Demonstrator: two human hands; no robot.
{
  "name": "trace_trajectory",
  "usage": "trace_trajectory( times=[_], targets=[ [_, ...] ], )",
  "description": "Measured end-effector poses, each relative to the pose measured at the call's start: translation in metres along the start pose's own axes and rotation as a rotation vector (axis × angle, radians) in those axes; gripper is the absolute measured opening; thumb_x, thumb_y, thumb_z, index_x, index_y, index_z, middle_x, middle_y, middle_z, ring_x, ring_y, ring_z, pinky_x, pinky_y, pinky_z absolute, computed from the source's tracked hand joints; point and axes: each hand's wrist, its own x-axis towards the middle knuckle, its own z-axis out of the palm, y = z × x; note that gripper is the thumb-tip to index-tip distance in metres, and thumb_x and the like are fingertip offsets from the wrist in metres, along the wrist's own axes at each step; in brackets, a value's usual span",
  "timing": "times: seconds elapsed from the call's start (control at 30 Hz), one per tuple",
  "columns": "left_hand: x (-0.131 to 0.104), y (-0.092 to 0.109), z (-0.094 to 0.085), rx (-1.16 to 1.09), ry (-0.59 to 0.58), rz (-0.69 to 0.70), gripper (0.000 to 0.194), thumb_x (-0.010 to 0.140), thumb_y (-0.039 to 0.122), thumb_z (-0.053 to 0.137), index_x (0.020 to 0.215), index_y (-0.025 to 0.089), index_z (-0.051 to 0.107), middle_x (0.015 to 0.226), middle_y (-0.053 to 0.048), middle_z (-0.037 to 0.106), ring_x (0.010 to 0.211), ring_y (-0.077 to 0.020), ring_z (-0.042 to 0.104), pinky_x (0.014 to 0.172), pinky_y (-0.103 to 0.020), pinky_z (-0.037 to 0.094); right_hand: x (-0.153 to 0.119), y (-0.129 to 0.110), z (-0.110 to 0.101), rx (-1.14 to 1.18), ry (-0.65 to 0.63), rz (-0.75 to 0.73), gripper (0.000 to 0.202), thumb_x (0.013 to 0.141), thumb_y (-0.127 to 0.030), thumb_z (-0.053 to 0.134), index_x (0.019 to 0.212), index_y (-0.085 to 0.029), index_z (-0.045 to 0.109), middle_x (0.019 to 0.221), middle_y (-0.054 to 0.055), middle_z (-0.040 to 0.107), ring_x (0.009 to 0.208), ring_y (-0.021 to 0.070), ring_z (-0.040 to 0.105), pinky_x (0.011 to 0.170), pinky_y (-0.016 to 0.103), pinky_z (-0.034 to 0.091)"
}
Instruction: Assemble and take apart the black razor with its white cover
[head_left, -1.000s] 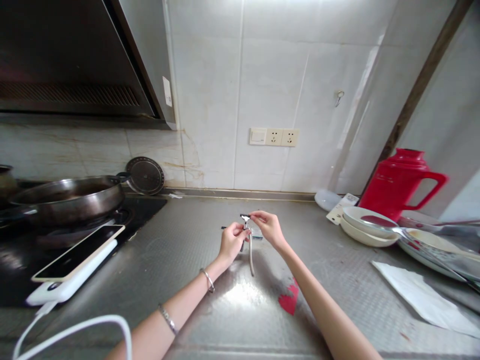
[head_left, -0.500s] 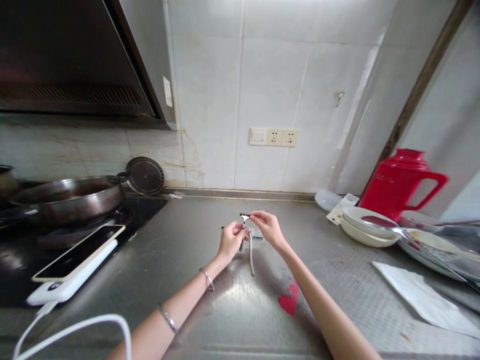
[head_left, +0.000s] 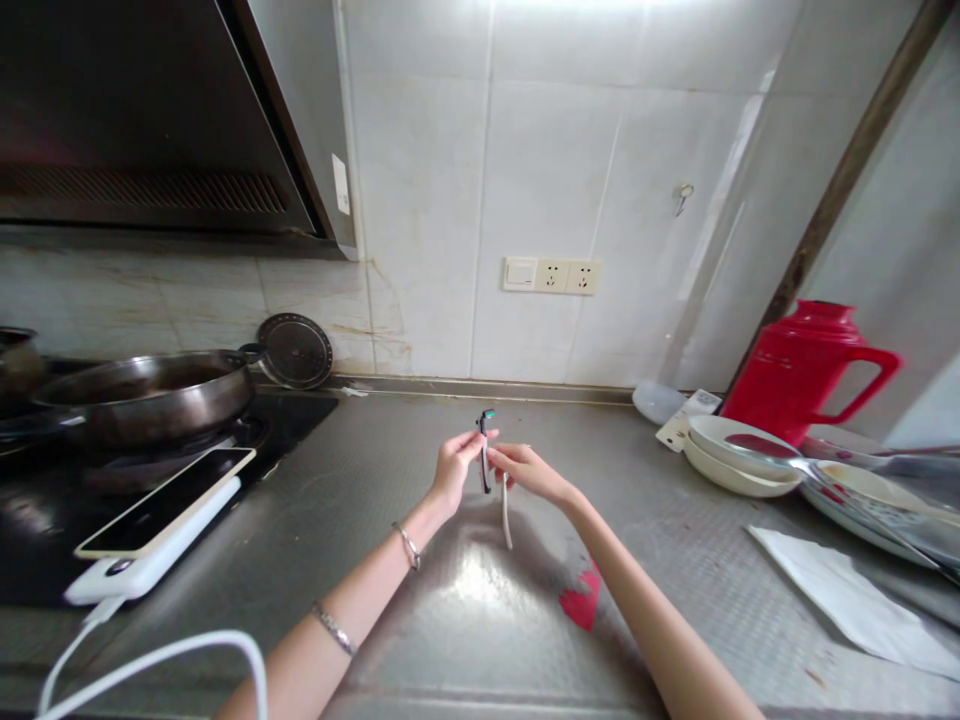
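A slim razor with a dark handle and a green strip on its small head stands nearly upright between my hands, above the counter. My left hand pinches the handle just below the head, from the left. From the right, my right hand has its thumb and fingertips closed on the lower handle. Beneath my right fingers a thin beige rod shows; its upper end is hidden by the hand, and I cannot tell its kind.
On the left, a steel pan sits on the black cooktop, with a phone on a white power bank nearby. Stacked bowls, a red thermos jug and a white napkin are at the right. A red patch marks the counter.
The razor has turned, so its head now shows side-on with the green strip. My right hand has moved down from the head to the handle.
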Motion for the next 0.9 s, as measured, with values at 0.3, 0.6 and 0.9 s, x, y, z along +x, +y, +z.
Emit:
trace_trajectory(
  times=[0.3,0.6,0.9],
  targets=[
    [0.01,-0.011,-0.009,0.117,-0.003,-0.068,0.032,0.075,0.041,0.055,0.08,0.012,0.069,0.087,-0.011,0.07,0.08,-0.0215,0.063,0.074,-0.033,0.045,0.002,0.0,0.014,-0.122,0.107,0.008,0.041,0.082,-0.052,0.041,0.062,-0.017,0.049,0.05,-0.004,0.043,0.043,0.0062,0.038,0.041,0.017,0.029],
    [0.016,-0.011,-0.032,0.788,0.324,0.269,0.019,0.077,0.029,0.054,0.079,0.018,0.068,0.083,-0.009,0.068,0.079,-0.0208,0.059,0.077,-0.032,0.042,0.009,0.025,0.023,-0.544,0.306,0.253,0.033,0.073,-0.032,0.05,0.044,-0.016,0.047,0.042,-0.003,0.041,0.047,0.0099,0.045,0.045,0.02,0.026],
    [0.021,-0.01,-0.039,0.827,0.34,0.275,0.017,0.077,0.023,0.053,0.076,0.017,0.068,0.08,-0.008,0.068,0.075,-0.0191,0.058,0.074,-0.031,0.042,0.005,0.013,0.041,-0.831,0.221,0.471,0.027,0.076,-0.035,0.048,0.064,-0.018,0.066,0.072,0.01,0.068,0.071,0.0211,0.064,0.058,0.025,0.042]
  ],
)
